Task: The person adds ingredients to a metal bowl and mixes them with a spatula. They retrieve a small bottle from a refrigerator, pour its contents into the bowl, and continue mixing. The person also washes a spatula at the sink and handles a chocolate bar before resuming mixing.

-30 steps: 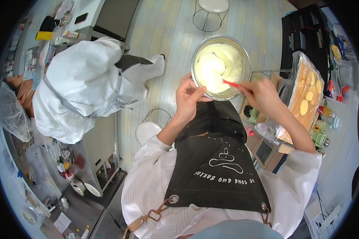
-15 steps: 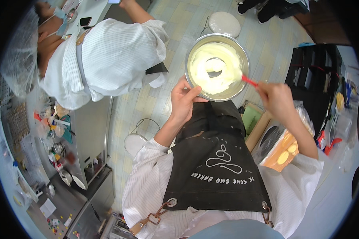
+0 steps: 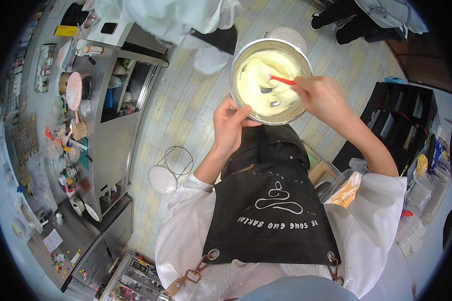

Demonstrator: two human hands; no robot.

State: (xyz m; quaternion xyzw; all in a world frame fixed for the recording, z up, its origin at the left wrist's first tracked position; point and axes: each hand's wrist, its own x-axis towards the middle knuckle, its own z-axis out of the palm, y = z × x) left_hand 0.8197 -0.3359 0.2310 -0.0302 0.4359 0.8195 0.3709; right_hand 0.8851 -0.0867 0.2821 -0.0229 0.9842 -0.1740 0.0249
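High in the frame, the right hand point(image 3: 320, 96) grips a red utensil point(image 3: 284, 81) running leftward into pale cream point(image 3: 255, 72); the left hand point(image 3: 229, 124) clasps the steel bowl point(image 3: 281, 119) at lower left.

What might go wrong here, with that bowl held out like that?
The round silver metal bowl might tip or slip: the person's left hand grips it at one side, thumb at the rim, and any support beneath is out of sight.

The thick pale-yellow creamy mixture could spill onto the black apron if the person's right hand pushes the slim red-handled utensil too hard.
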